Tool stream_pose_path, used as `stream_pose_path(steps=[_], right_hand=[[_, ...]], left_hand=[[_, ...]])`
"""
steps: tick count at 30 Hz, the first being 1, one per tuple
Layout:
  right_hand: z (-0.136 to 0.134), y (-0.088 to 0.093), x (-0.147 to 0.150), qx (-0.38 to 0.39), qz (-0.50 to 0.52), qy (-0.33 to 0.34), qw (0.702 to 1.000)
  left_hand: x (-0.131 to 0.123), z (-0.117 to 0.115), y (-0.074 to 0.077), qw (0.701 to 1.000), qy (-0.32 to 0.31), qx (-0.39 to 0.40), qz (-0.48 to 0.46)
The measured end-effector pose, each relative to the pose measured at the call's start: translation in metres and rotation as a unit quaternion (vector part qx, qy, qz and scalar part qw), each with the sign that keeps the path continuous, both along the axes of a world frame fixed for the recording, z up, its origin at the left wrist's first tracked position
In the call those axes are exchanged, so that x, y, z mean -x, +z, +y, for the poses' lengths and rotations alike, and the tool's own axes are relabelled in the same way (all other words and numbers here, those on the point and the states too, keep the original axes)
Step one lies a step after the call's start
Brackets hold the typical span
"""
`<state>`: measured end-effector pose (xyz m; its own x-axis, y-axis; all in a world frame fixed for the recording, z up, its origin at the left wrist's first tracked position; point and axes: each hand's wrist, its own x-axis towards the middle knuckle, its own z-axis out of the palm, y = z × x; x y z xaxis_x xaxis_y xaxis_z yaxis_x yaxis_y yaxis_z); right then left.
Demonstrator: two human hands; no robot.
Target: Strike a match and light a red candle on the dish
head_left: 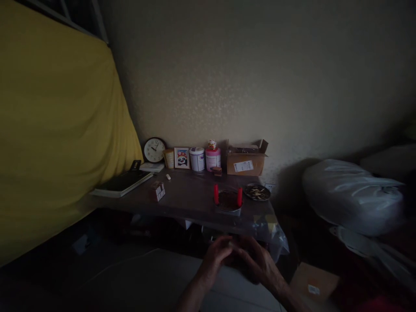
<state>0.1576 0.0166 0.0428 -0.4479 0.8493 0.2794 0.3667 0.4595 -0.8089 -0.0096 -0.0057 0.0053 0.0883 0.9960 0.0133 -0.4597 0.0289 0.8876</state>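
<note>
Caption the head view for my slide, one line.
Left hand and right hand close together before a table bearing two red cylinders, a clock and an open cardboard box.

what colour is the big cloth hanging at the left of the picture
Yellow; the cloth shows best in the head view.

Looks like a home, dimly lit, round clock (pixel 154 150), framed panda picture (pixel 182 158), lidded canisters (pixel 197 160) on table (pixel 190 190), yellow cloth (pixel 61 112) draped alongside.

The table (pixel 188 188) bears a cardboard box (pixel 234 167), framed panda picture (pixel 182 158), small cube (pixel 159 192) and round tray (pixel 260 199).
</note>
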Motion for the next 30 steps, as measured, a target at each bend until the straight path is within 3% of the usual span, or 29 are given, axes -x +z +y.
stream_pose_path(steps=[11,16,20,24,27,30], right_hand=[[-0.001,0.001,-0.001,0.016,0.014,0.008,1.0],[0.012,-0.009,-0.008,0.042,0.09,-0.047,0.994],[0.027,-0.022,-0.013,0.107,0.206,-0.1,0.967],[0.031,-0.021,-0.013,0.163,0.292,-0.146,0.931],[0.032,-0.018,-0.017,0.139,0.266,-0.158,0.941],[0.037,-0.016,-0.027,0.052,0.186,-0.164,0.967]], left_hand=[[-0.001,-0.003,0.007,1.0,-0.009,-0.021,-0.016],[-0.001,-0.005,0.012,0.999,0.008,0.014,-0.052],[-0.001,-0.003,0.01,0.997,0.007,0.023,-0.069],[-0.001,-0.003,0.009,0.997,-0.001,0.024,-0.079],[-0.001,-0.002,0.012,0.995,-0.005,0.026,-0.094],[-0.001,-0.001,0.016,0.994,0.004,0.031,-0.102]])
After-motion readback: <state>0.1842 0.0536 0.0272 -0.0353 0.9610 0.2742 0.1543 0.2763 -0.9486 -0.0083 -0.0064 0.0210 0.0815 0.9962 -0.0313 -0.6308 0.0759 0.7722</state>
